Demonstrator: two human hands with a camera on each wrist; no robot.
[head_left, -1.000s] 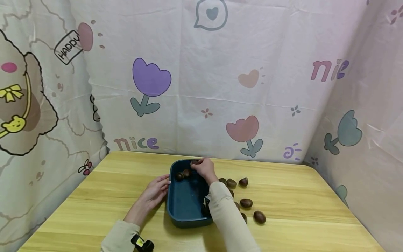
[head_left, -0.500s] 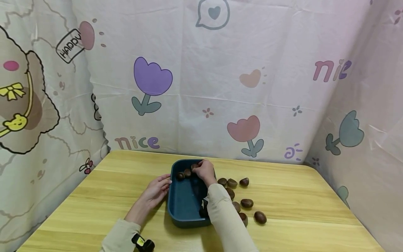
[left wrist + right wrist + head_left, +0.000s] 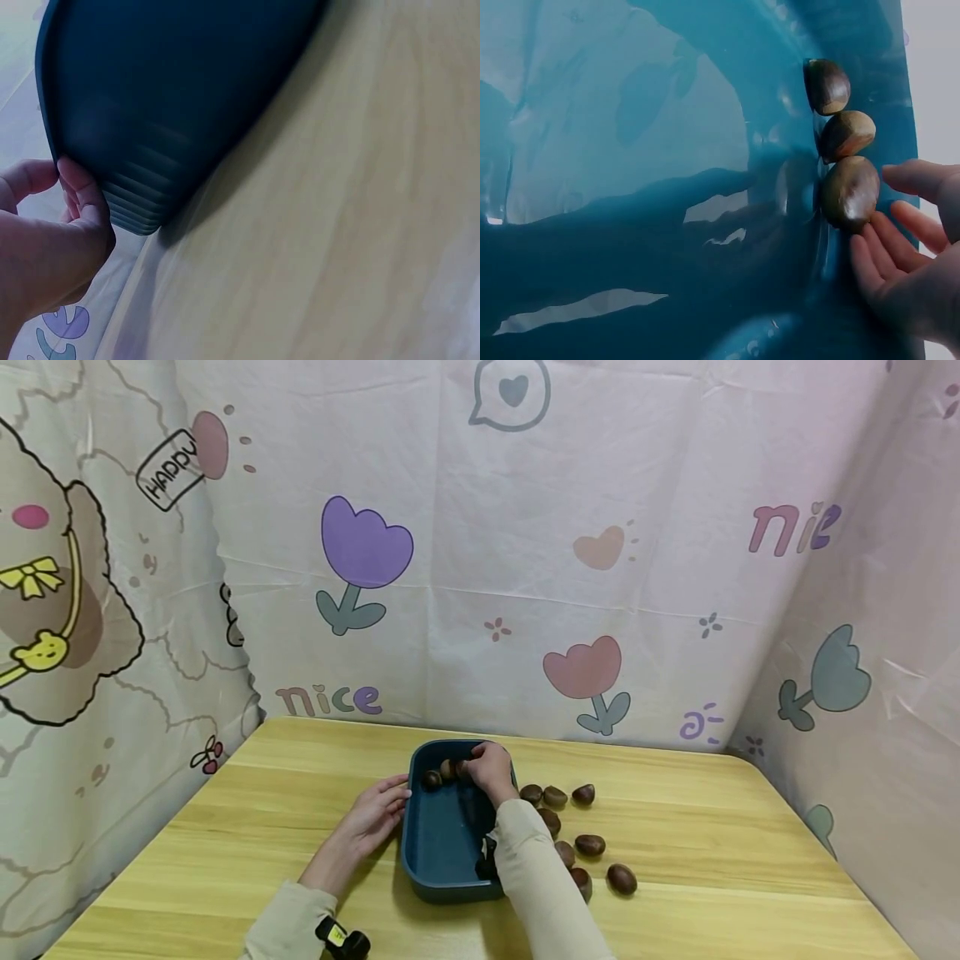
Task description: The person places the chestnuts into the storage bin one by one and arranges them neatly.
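Note:
A dark blue-green rectangular plastic box (image 3: 442, 843) stands on the table. My left hand (image 3: 375, 814) is at its left side; the left wrist view shows the thumb and index finger (image 3: 79, 184) pinching the rim. Inside, three brown chestnuts sit in a row along the far wall: an outer one (image 3: 829, 86), a middle one (image 3: 847, 135) and a near one (image 3: 851, 193). My right hand (image 3: 491, 772) reaches into the far right corner. Its spread fingers (image 3: 892, 247) touch the near chestnut from below, and the thumb is just beside it, not gripping.
Several loose chestnuts lie to the right of the box, including one at the back (image 3: 583, 795), one in the middle (image 3: 590, 845) and one nearer the front (image 3: 622, 879). My right sleeve (image 3: 543, 877) crosses the box's right wall. A printed curtain (image 3: 480, 568) hangs behind the wooden table (image 3: 300, 777).
My right hand has lowered the third chestnut from near the far rim to beside the other two, and its grip has loosened. My left hand has kept its place on the rim.

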